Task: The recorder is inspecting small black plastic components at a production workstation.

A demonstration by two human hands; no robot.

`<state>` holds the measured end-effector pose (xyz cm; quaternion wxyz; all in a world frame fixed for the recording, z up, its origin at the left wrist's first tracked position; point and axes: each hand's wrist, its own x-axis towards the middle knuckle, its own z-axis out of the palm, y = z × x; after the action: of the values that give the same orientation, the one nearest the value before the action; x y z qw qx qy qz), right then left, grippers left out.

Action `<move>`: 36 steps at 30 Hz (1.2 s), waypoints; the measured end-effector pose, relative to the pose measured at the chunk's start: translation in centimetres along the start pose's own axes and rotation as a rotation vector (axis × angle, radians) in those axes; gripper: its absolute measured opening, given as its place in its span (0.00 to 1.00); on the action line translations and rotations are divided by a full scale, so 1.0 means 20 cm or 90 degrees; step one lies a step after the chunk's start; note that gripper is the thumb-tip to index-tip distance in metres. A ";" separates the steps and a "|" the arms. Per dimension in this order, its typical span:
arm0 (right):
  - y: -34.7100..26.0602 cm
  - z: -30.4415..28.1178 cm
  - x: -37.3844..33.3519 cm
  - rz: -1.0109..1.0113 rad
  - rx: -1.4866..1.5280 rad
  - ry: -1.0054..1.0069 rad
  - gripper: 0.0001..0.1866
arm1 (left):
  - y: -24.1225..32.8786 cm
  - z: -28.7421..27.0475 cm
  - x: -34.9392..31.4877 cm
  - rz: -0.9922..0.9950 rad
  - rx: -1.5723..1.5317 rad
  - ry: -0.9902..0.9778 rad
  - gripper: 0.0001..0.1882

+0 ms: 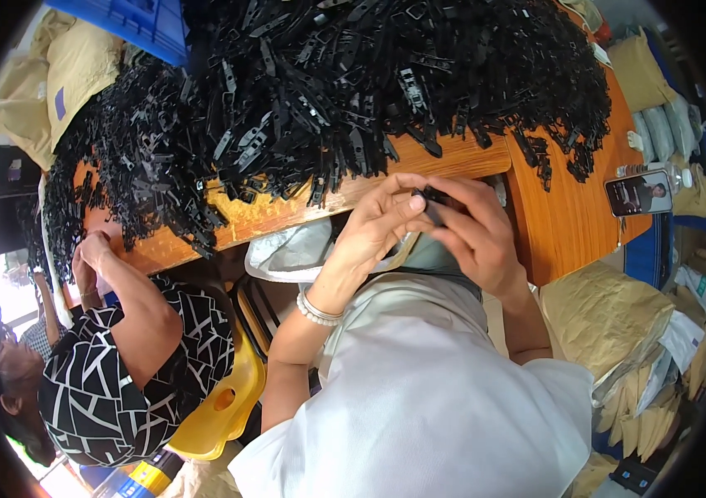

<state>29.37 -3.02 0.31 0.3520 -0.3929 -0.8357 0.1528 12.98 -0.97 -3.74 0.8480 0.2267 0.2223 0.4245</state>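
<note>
Between my two hands, just off the table's front edge, is a small black plastic piece [433,204]. My left hand [386,217] pinches it with thumb and forefinger, and a beaded bracelet circles that wrist. The fingers of my right hand [477,228] close on the same piece from the other side. Its exact kind is hard to make out, as the fingers cover much of it. Beyond my hands a large heap of similar black plastic parts [328,91] covers most of the wooden table [461,158].
A phone [639,193] leans at the table's right end. Below the edge lies a white bag [291,249]. To the left a co-worker [133,373] sits on a yellow chair [228,398], hands at the table. Brown paper sacks [606,319] stand right; a blue crate [150,25] is at the upper left.
</note>
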 end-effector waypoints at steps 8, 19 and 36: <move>0.30 -0.29 -0.37 0.440 0.155 0.590 0.08 | -0.28 0.29 0.57 0.345 0.842 -0.191 0.09; 0.62 -0.63 -0.59 0.507 0.298 0.638 0.07 | -0.67 0.61 1.27 0.597 1.468 -0.388 0.06; 0.73 -0.66 -0.63 0.594 0.494 0.674 0.08 | -0.61 0.72 1.20 0.222 0.670 0.115 0.05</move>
<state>52.35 -3.57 -3.96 0.7129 -0.5712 -0.1949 0.3572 41.73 9.24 -3.65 0.5154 0.6155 0.4348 0.4081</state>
